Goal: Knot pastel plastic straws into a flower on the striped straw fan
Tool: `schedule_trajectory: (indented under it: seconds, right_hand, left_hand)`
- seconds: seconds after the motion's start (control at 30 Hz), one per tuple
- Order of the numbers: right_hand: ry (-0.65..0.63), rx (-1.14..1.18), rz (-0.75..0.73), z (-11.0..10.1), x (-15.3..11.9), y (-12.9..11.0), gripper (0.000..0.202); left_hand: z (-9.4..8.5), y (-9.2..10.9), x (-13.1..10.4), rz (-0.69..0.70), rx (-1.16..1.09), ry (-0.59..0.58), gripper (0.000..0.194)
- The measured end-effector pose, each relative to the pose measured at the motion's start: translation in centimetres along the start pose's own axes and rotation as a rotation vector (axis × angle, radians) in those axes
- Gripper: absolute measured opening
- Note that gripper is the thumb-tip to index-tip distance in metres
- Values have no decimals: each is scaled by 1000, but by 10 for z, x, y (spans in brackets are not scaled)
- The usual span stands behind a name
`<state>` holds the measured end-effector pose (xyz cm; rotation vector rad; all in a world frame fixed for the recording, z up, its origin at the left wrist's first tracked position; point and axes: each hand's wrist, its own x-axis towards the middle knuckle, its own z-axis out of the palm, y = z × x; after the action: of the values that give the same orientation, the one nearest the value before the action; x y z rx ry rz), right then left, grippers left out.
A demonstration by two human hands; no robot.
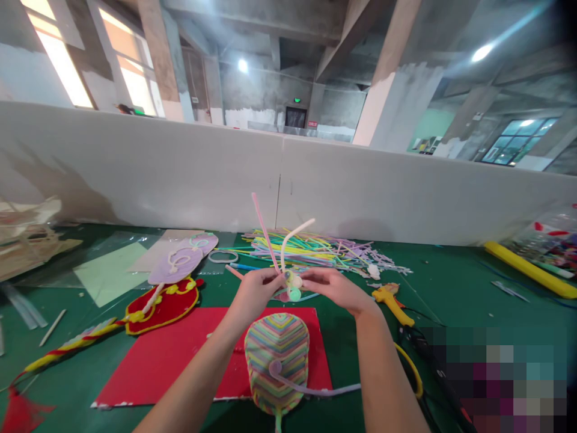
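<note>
Between my two hands, over the far edge of a red board, is a small cluster of coiled pipe cleaners (294, 293) in green, pink and cream. My left hand (260, 290) pinches its left side, where a pink stem (265, 231) and a cream stem (295, 232) stick upward. From the other side, the fingers of my right hand (336, 288) close on the cream part. Below them lies a striped pastel fan (279, 343) made of pipe cleaners. A lilac pipe cleaner (322, 392) with a coiled end rests across it and runs to my right forearm.
The red board (180, 355) lies under the fan. Behind my hands spreads a heap of loose pipe cleaners (324, 249). A yellow glue gun (393, 304) with its cord is on the right. Left are a red fan (166, 307) and a lilac fan (180, 264). A white partition (180, 174) closes off the back.
</note>
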<state>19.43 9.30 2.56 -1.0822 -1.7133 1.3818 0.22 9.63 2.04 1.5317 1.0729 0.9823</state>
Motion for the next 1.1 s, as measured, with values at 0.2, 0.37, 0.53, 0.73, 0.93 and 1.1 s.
schedule_trajectory:
  seconds: [0.2, 0.37, 0.53, 0.73, 0.93, 1.1]
  right_hand:
    - [-8, 11, -36, 4, -2, -8, 33]
    - [25, -55, 5, 12, 4, -4, 28]
    - [63, 49, 24, 22, 12, 2, 28]
    - [124, 46, -34, 22, 15, 3, 25]
    - [133, 72, -35, 22, 14, 2, 27]
    - [136, 14, -54, 23, 14, 2, 28]
  left_hand:
    - [0, -4, 0, 12, -30, -9, 31]
    - [1, -10, 2, 55, 14, 53, 27]
    - [0, -11, 3, 125, 89, 112, 26]
    - [-1, -9, 3, 108, -14, 48, 24]
    - [-6, -6, 1, 67, -73, -18, 22]
    - [-8, -10, 5, 109, 36, 49, 23]
